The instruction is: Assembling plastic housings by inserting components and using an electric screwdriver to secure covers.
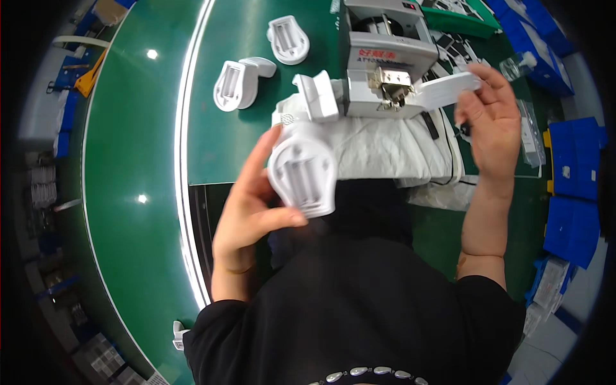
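My left hand (247, 212) grips a white plastic housing (303, 176), its fingers behind and its thumb at the lower edge. The housing is rounded, with a long slotted recess facing up, and is slightly blurred. My right hand (491, 115) is closed on the rounded end of a long, flat white piece (446, 91). That piece's other end reaches the metal outlet of a grey tape dispenser (385, 58); whether it touches is unclear. A white angled plastic part (317, 96) stands just left of the dispenser.
Two similar white housings (289, 40) (236, 85) are on the green table (205, 151) at the far left. White cloth (391, 151) covers the table's front edge. A green tray (462, 16) of parts is at the back right. Blue bins (574, 157) line the right side.
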Motion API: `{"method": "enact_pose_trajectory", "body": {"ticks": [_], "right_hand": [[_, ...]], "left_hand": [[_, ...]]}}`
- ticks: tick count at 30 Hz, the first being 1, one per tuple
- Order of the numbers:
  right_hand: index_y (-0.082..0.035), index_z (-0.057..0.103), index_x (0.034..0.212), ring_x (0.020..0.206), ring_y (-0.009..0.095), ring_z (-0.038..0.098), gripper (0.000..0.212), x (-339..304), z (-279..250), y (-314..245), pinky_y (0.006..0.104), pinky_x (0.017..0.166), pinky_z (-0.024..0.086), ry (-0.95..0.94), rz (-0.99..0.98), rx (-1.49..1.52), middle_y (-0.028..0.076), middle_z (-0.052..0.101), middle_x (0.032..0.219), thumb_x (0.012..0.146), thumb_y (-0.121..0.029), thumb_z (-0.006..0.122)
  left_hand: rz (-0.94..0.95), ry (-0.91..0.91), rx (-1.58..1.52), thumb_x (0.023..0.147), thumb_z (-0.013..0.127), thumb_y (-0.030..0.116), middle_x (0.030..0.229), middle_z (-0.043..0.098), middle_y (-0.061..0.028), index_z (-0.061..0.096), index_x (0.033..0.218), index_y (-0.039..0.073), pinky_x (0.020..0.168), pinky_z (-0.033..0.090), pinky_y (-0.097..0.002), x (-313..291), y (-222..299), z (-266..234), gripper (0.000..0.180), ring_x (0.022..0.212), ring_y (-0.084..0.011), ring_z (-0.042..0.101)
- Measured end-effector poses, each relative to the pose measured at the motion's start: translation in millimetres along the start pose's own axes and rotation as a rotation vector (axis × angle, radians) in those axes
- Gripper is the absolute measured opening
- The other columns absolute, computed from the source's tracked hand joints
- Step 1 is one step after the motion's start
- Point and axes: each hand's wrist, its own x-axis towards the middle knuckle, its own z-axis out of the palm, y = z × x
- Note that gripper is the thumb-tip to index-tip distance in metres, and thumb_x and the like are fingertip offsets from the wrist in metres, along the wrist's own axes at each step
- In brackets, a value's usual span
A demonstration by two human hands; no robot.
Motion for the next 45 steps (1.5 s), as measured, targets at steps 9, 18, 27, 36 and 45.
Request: {"method": "enact_pose_trajectory", "body": {"ticks": [9, 18, 27, 36, 45], "right_hand": [[0.003, 0.064, 0.12, 0.076, 0.006, 0.06, 0.03, -45, 68, -10, 0.0191, 0.066, 0.049, -0.318, 0.19, 0.119, 0.007, 0.068, 0.096, 0.09, 0.005, 0.065], [0.0, 0.069, 0.112, 0.078, 0.006, 0.061, 0.025, -45, 67, -3, 0.0207, 0.067, 0.049, -0.391, 0.141, -0.167, 0.004, 0.07, 0.094, 0.087, 0.0, 0.071], [-0.004, 0.07, 0.116, 0.091, 0.012, 0.058, 0.03, -40, 63, 2, 0.0252, 0.077, 0.048, -0.409, -0.227, -0.641, 0.01, 0.066, 0.109, 0.086, -0.004, 0.073], [0.001, 0.03, 0.15, 0.116, 0.02, 0.057, 0.069, -58, 69, 21, 0.0315, 0.1, 0.045, -0.33, 0.397, 0.196, 0.016, 0.057, 0.126, 0.091, -0.007, 0.066], [0.0, 0.032, 0.147, 0.11, 0.019, 0.061, 0.067, -57, 51, 24, 0.0313, 0.096, 0.048, -0.272, 0.454, 0.224, 0.016, 0.061, 0.124, 0.091, -0.008, 0.068]], "left_hand": [[-0.117, -0.304, -0.194, 0.069, 0.085, -0.004, 0.139, 0.051, -0.0042, 0.024, 0.156, 0.009, 0.091, 0.05, -0.0283, 29, -42, 30, 0.106, 0.116, -0.0153, 0.057], [-0.035, -0.192, 0.133, 0.07, 0.081, -0.009, 0.143, 0.048, -0.0067, 0.029, 0.154, 0.007, 0.108, 0.04, -0.0339, 30, -37, 42, 0.1, 0.133, -0.0174, 0.044], [-0.019, -0.21, 0.084, 0.068, 0.085, -0.006, 0.146, 0.044, -0.0082, 0.03, 0.153, 0.004, 0.113, 0.032, -0.033, 33, -49, 43, 0.102, 0.135, -0.0177, 0.041], [0.06, -0.174, 0.109, 0.097, 0.06, 0.007, 0.136, 0.052, -0.0109, 0.041, 0.146, 0.004, 0.103, 0.04, -0.031, 31, -45, 47, 0.052, 0.123, -0.0179, 0.05], [0.169, -0.195, 0.502, 0.086, 0.073, 0.013, 0.136, 0.053, -0.0167, 0.044, 0.143, 0.005, 0.104, 0.042, -0.0377, 42, -37, 50, 0.065, 0.123, -0.029, 0.053]]}}
